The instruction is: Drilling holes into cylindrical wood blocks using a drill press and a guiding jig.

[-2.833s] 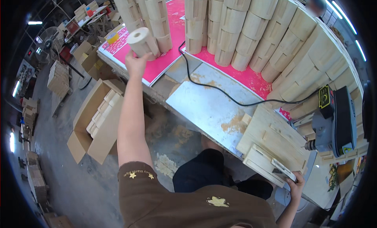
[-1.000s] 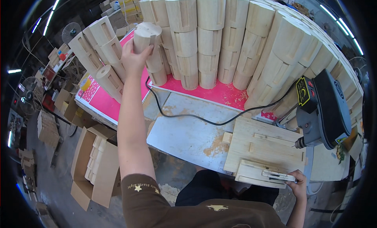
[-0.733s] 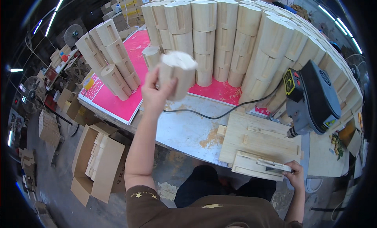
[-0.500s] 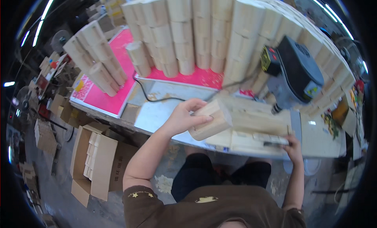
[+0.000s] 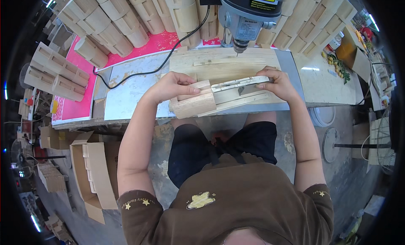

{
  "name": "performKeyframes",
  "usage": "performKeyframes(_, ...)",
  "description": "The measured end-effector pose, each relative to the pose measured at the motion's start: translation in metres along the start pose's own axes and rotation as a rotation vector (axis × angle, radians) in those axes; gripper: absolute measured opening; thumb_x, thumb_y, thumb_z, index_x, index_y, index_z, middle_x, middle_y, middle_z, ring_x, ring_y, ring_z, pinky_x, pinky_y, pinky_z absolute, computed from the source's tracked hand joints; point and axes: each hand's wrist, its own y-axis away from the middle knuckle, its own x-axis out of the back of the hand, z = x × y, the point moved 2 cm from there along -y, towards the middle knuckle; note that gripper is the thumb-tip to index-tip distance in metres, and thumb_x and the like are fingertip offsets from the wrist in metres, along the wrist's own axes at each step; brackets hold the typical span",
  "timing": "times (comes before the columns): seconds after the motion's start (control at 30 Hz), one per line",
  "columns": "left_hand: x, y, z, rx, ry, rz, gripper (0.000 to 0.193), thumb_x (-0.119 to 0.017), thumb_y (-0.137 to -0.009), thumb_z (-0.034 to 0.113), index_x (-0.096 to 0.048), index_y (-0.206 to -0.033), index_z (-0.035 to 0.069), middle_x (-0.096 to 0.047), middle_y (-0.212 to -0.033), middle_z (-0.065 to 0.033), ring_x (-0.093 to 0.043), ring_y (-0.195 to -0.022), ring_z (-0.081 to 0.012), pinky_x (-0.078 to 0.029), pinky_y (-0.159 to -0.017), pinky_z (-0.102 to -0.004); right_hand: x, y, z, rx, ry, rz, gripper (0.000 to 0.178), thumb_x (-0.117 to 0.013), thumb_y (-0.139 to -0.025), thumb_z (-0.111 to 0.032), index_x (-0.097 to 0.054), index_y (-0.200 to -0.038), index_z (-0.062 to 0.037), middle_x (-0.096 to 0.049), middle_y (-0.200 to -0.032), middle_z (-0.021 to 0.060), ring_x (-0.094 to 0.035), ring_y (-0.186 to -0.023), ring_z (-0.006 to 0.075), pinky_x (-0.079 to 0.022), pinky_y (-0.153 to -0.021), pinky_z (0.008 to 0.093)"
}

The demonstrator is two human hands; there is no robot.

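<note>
My left hand (image 5: pixel 175 87) grips a pale round-sided wooden block (image 5: pixel 196 105) with a groove in its upper face. The block lies on its side at the left end of a wooden board fixture (image 5: pixel 228 58) on the workbench. In my right hand (image 5: pixel 278 84), between thumb and fingers, is a narrow whitish bar (image 5: pixel 240 83) with a dark metal piece on it; its left end meets the block's right end. What the bar is exactly, I cannot tell. Just beyond my hands stands a bench drill (image 5: pixel 249 17), its bit above the fixture.
Stacked wooden blocks (image 5: pixel 116 25) rise behind the bench on pink sheeting (image 5: pixel 76 106), with more at the right. A black cable (image 5: pixel 160 68) crosses the bench's left side. An open carton (image 5: pixel 101 169) with pale pieces sits on the floor at left. Fruit (image 5: pixel 335 67) lies at far right.
My left hand has lowered the block from the air onto the fixture. My right hand has brought the bar up against the block's end. The head view has shifted.
</note>
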Motion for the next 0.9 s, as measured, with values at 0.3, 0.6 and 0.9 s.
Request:
performKeyframes(0.3,-0.006,-0.009,0.018,0.07,-0.198,-0.03,0.046,-0.076,-0.075,0.03,-0.065,-0.104,-0.004,-0.068,-0.091,-0.0111,-0.062,-0.085,-0.016,-0.047,-0.079,-0.0261,0.001,-0.001,0.003,0.04,0.011,-0.003,0.025,-0.073,-0.072,-0.004,-0.067,-0.096,-0.0045,-0.059,-0.09,0.0016,-0.055,-0.088,0.0134,-0.042,-0.079,0.0258)
performKeyframes(0.6,-0.097,0.0,-0.028,-0.478,0.549,0.654,0.054,-0.061,-0.087,0.021,-0.036,-0.131,0.001,-0.045,-0.126,-0.0144,-0.045,-0.117,-0.0232,-0.044,-0.09,-0.0354,-0.023,0.019,0.045,0.168,0.011,0.571,0.073,-0.078,-0.067,-0.012,-0.041,-0.129,-0.0049,-0.048,-0.117,0.0115,-0.047,-0.105,0.024,-0.039,-0.089,0.0334)
performKeyframes(0.9,-0.145,0.006,-0.03,-0.384,-0.589,0.803,0.074,-0.075,-0.067,0.028,-0.043,-0.126,-0.003,-0.049,-0.122,-0.0214,-0.043,-0.116,-0.0364,-0.024,-0.101,-0.0521,-0.053,0.045,0.063,0.039,0.243,0.704,0.091,-0.076,-0.069,-0.016,-0.02,-0.136,0.0089,-0.037,-0.126,0.0279,-0.04,-0.116,0.0395,-0.035,-0.098,0.0434)
